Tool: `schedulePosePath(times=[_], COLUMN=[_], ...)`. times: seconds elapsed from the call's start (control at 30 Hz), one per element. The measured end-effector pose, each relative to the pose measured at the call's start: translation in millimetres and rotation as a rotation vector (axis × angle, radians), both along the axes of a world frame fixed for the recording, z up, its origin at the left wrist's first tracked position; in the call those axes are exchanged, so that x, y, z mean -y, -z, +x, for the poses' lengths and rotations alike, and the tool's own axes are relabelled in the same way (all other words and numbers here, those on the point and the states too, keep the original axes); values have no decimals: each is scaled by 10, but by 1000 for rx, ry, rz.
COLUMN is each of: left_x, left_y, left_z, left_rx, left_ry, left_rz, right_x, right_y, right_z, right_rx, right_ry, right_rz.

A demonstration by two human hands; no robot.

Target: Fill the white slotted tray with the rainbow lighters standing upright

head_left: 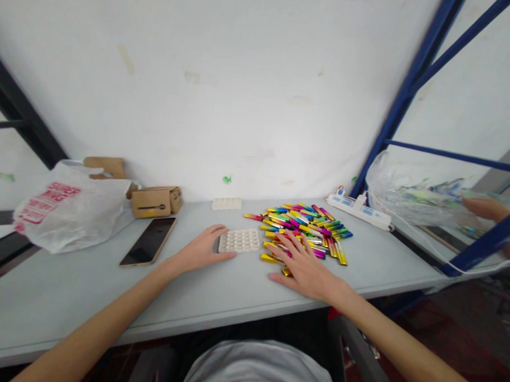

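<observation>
My left hand (203, 247) grips the left end of a small white tray (240, 240) with rows of round holes, thumb along its near edge and fingers at its far corner. The tray lies on the grey table. Just right of it spreads a pile of slim, shiny tubes (304, 218) in yellow, pink, blue and green; their exact kind is too small to tell. Over the near part of this pile rests my right hand (300, 268), fingers spread, covering some tubes. Nothing shows in its grasp.
A second white tray (226, 204) lies near the wall. On the left are a phone (149, 242), a cardboard box (156, 203) and a white plastic bag (70, 207). A power strip (358, 211) stands back right, beside a blue frame (402, 101). Another person's hand (486, 209) shows beyond it.
</observation>
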State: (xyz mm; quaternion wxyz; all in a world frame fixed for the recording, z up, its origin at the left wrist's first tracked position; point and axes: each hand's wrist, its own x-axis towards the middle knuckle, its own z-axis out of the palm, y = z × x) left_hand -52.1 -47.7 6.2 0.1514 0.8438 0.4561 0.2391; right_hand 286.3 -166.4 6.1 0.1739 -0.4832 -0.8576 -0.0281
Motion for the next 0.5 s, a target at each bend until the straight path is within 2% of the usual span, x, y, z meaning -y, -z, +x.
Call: schedulePosePath(times=[0.17,0.37,0.5], left_x=[-137,-77,-21], left_y=[-136,-213,-244], left_z=[14,-127,42], left_rx=[-35,-135,-157], left_ry=[55,114,206], left_rz=[-44,-81,-70], right_x=[-419,-693,-894], right_y=[111,14,-72], right_z=[-55,-75,-60], right_rx=[-10,17,37], right_ry=[151,202,239], right_rz=[55,99,104])
